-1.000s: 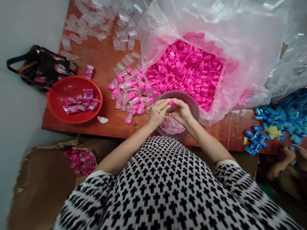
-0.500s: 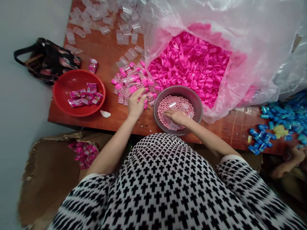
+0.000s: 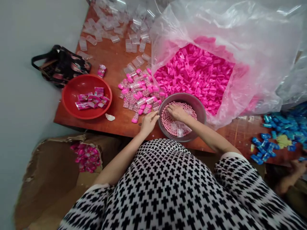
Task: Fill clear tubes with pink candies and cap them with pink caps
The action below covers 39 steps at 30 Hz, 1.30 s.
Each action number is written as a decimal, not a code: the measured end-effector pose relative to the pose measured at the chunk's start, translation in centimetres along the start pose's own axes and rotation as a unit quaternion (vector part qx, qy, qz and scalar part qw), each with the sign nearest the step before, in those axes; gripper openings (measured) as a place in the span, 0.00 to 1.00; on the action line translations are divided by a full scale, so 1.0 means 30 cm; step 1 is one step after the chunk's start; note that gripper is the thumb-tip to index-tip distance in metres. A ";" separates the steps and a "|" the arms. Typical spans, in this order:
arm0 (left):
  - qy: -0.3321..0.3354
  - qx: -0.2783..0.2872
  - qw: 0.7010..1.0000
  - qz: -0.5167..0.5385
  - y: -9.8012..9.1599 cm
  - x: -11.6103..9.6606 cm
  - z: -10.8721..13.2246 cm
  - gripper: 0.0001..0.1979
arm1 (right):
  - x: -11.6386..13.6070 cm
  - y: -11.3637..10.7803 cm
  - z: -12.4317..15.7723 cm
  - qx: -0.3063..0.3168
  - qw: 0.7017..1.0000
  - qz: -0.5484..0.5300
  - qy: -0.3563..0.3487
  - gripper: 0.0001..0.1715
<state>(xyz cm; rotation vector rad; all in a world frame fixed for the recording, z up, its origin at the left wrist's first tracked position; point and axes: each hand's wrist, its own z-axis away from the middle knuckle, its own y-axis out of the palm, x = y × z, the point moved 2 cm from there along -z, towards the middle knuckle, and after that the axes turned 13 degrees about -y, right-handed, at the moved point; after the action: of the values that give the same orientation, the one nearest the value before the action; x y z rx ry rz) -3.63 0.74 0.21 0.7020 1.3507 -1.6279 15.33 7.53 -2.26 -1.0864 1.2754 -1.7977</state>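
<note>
A grey bowl (image 3: 203, 111) at the table's front edge holds pink beads (image 3: 167, 119) and a few clear containers (image 3: 180, 129). My right hand (image 3: 177, 112) reaches into it, fingertips down among the beads; what they hold, if anything, is hidden. Beside the bowl's left rim is my left hand (image 3: 148, 123), its fingers apart and nothing visible between them. Bead-filled containers with pink caps (image 3: 141, 91) lie piled behind my left hand. Just behind the bowl, a large clear plastic bag (image 3: 259, 54) lies open, full of loose pink caps (image 3: 194, 70).
A red bowl (image 3: 69, 107) with pink packets stands at the left, near a black patterned bag (image 3: 72, 64). Clear containers (image 3: 115, 39) are scattered at the back left. Blue pieces (image 3: 266, 148) lie at the right, near another person's hand (image 3: 298, 167). An open carton (image 3: 48, 172) is below left.
My left hand has moved from the capped pile toward me and to the bowl's left rim. My right hand has shifted toward the far side of the beads. The view has shifted slightly.
</note>
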 end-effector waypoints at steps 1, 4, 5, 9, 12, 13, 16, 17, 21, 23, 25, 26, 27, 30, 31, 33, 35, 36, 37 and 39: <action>-0.003 -0.001 1.000 0.005 -0.002 0.002 -0.003 0.14 | -0.015 -0.005 -0.007 0.001 0.999 0.017 0.030 0.16; -0.008 0.000 1.000 0.017 -0.006 0.006 -0.012 0.14 | -0.025 0.017 -0.039 0.030 0.998 0.036 0.032 0.17; -0.008 0.002 1.000 0.021 -0.008 0.006 -0.014 0.14 | -0.016 0.034 -0.047 0.045 0.999 0.028 0.008 0.17; -0.016 -0.004 1.000 0.023 -0.026 0.012 -0.018 0.14 | 0.036 0.102 -0.032 0.070 0.993 -0.076 -0.062 0.14; -0.021 -0.022 0.999 0.013 -0.037 0.002 -0.018 0.14 | 0.049 0.118 0.023 0.001 0.972 -0.236 0.009 0.19; -0.014 -0.023 1.000 0.011 -0.037 -0.008 -0.017 0.14 | 0.049 0.113 0.045 -0.040 0.950 -0.307 0.042 0.22; 0.017 0.006 1.000 0.009 -0.017 -0.054 -0.011 0.16 | 0.056 0.072 0.106 -0.175 0.833 -0.510 0.121 0.25; 0.019 0.032 0.999 0.011 -0.003 -0.072 -0.009 0.17 | 0.063 0.053 0.123 -0.210 0.788 -0.562 0.136 0.26; -0.009 0.157 0.987 0.043 0.083 -0.128 0.002 0.20 | 0.101 -0.019 0.174 -0.288 0.656 -0.679 0.160 0.28; -0.020 0.178 0.981 0.071 0.125 -0.147 0.004 0.18 | 0.113 -0.043 0.195 -0.309 0.634 -0.690 0.165 0.26; -0.028 0.185 0.977 0.100 0.158 -0.158 0.002 0.17 | 0.113 -0.064 0.218 -0.325 0.640 -0.676 0.167 0.25; -0.033 0.188 0.975 0.113 0.170 -0.162 0.000 0.17 | 0.109 -0.075 0.231 -0.331 0.653 -0.661 0.165 0.27; -0.037 0.192 0.973 0.124 0.179 -0.164 -0.003 0.17 | 0.103 -0.089 0.243 -0.333 0.673 -0.641 0.161 0.28; -0.035 0.211 0.968 0.127 0.191 -0.165 -0.014 0.19 | 0.084 -0.139 0.275 -0.332 0.772 -0.529 0.124 0.29; -0.027 0.221 0.967 0.122 0.192 -0.164 -0.019 0.19 | 0.079 -0.155 0.282 -0.326 0.809 -0.479 0.104 0.27; -0.011 0.238 0.964 0.115 0.192 -0.159 -0.028 0.20 | 0.074 -0.178 0.290 -0.316 0.865 -0.385 0.068 0.21; -0.005 0.241 0.964 0.114 0.191 -0.153 -0.038 0.21 | 0.076 -0.184 0.292 -0.311 0.892 -0.324 0.046 0.19; -0.007 0.239 0.964 0.115 0.190 -0.151 -0.044 0.21 | 0.078 -0.181 0.291 -0.314 0.898 -0.305 0.041 0.19; -0.010 0.236 0.965 0.115 0.188 -0.149 -0.048 0.21 | 0.081 -0.175 0.289 -0.318 0.901 -0.293 0.039 0.19; -0.014 0.232 0.966 0.109 0.184 -0.149 -0.056 0.22 | 0.086 -0.160 0.286 -0.326 0.901 -0.285 0.038 0.19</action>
<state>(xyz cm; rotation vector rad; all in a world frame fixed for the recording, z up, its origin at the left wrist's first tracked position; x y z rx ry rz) 3.10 3.46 1.04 1.0569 0.8355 -1.7797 21.70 3.34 4.44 -1.9384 1.8119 -1.8567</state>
